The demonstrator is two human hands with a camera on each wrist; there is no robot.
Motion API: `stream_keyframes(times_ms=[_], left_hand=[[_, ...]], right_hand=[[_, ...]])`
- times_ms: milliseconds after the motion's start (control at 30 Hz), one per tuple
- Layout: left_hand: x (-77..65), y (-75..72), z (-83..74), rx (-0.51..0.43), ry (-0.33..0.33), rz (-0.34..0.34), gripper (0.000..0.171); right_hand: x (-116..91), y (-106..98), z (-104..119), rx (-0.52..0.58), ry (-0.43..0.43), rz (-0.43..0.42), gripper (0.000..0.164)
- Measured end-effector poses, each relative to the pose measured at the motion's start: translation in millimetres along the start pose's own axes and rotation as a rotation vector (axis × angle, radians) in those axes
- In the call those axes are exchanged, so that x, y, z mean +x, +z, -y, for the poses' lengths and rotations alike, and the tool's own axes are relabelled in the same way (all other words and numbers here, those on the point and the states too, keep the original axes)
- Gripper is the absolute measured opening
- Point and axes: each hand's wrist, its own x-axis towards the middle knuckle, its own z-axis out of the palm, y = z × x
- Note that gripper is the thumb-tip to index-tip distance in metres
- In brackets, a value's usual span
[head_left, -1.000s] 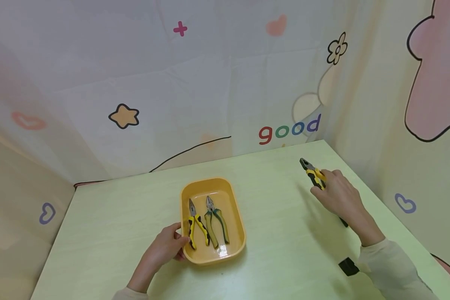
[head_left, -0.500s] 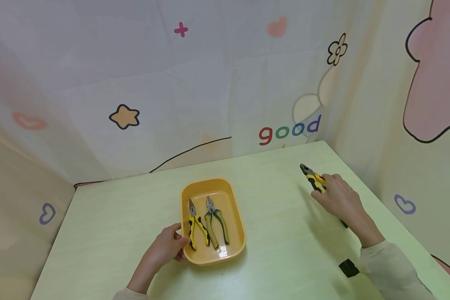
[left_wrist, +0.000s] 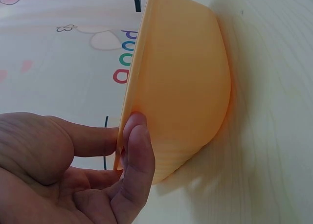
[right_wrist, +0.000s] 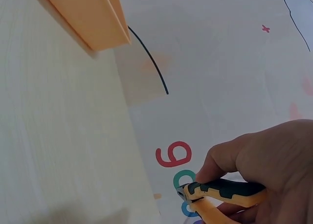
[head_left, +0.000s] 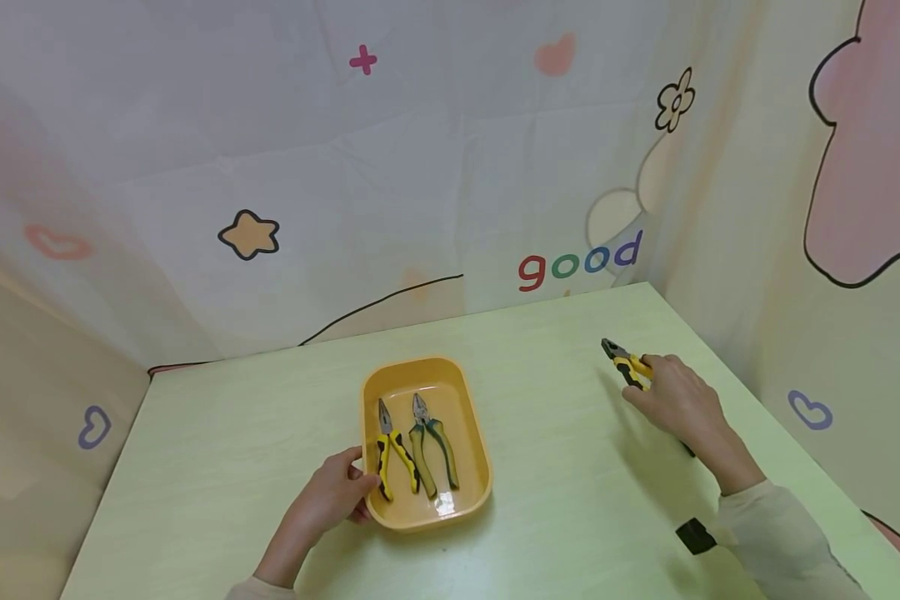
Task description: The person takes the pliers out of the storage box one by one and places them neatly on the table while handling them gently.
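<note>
My left hand [head_left: 337, 492] pinches the left rim of a yellow plastic tray [head_left: 482, 442], thumb inside and fingers outside, as the left wrist view shows. Inside the tray lie long-nose pliers [head_left: 384, 446] with yellow and black handles. Beside them lie pliers with green and yellow handles [head_left: 439, 442]. Over the right side of the table, my right hand [head_left: 678, 400] grips a third pair of pliers [head_left: 621, 358] by yellow and black handles, the nose pointing away to the back left. In the right wrist view the hand [right_wrist: 274, 160] covers part of those handles.
The pale green table [head_left: 217, 442] meets a printed cloth backdrop [head_left: 390, 183] at the back and on both sides. A small black object [head_left: 696, 536] is seen beside the right sleeve [head_left: 780, 533]; what it is I cannot tell.
My right hand, with the pliers, has come down and slightly nearer, and the plier nose has dropped in view. The left hand and the tray have stayed put.
</note>
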Motion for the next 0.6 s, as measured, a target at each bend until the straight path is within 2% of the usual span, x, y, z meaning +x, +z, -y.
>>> stream_keyframes(times_ms=[300, 600], left_hand=[[-0.7, 0.1, -0.1, -0.008, -0.008, 0.0, 0.049], [-1.6, -0.1, -0.9, -0.014, 0.006, -0.001, 0.049]], right_hand=[[2.1, 3.2, -4.2, -0.013, 0.038, 0.043, 0.066], [3.5, 6.6, -6.6, -0.017, 0.075, 0.062, 0.055]])
